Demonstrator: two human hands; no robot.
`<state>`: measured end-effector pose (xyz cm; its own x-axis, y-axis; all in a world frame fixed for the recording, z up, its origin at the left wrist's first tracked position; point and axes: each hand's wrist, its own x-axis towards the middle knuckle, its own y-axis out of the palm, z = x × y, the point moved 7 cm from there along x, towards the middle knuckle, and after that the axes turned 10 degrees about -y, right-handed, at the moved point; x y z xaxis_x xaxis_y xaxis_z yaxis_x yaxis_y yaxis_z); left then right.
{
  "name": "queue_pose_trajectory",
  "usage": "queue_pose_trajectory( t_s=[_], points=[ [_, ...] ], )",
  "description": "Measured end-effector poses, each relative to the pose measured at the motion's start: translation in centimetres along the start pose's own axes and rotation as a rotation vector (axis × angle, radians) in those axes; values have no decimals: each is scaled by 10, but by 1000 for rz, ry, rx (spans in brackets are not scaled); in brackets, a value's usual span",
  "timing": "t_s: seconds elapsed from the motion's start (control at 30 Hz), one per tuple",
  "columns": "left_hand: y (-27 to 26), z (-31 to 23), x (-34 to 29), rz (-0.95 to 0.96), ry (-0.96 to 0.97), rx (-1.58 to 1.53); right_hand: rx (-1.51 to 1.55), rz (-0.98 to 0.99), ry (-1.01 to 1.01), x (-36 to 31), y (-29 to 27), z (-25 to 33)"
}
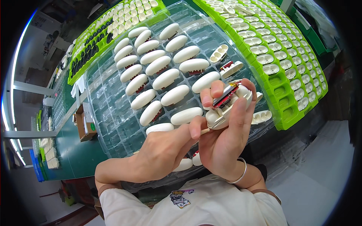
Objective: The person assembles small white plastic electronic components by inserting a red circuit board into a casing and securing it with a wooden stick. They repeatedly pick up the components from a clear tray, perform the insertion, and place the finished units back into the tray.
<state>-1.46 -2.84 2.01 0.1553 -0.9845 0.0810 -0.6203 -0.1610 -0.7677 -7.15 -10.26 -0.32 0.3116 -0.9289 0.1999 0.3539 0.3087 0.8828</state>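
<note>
My right hand (228,132) grips a white oval case shell (220,117), probably an earbud charging case, in its fingers. A red circuit board (225,101) with a silver-grey block on it stands tilted out of the shell. My left hand (164,150) pinches a thin pale stick (204,131), its tip at the shell's lower left edge. The stick's other end shows behind the left hand. Under both hands lies a clear plastic tray (109,130) with rows of white oval cases (175,95), several showing red boards beneath. Fingers hide part of the held shell.
A green tray (281,122) of white oval inserts stands at the right, some front pockets bare. Another green tray (81,69) with black and white pieces lies at the far left. Loose inserts (218,54) rest near the tray's right side. A cardboard box (83,124) sits left.
</note>
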Motion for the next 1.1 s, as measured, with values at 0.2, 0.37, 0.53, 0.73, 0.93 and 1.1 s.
queue_pose_trajectory(
  t_s=[0.2, 0.37, 0.53, 0.73, 0.93, 1.1],
  points=[
    [-2, 0, 0, -21, 13, -44, 15, 43, -60, -1, 5, 2],
    [-3, -1, 0, -21, 0, -17, 25, 45, -60, -1, 5, 0],
    [-2, 0, 1, -14, -5, -44, 27, 45, -45, 0, 3, -1],
    [-2, 1, 1, -18, 7, -45, 29, 49, -50, 0, 4, -1],
    [-1, 2, 2, 0, -43, -80, -50, 83, -97, -1, 5, 1],
    [-2, 4, 2, -66, -46, -42, -67, 118, -127, -6, 2, -4]
  ],
)
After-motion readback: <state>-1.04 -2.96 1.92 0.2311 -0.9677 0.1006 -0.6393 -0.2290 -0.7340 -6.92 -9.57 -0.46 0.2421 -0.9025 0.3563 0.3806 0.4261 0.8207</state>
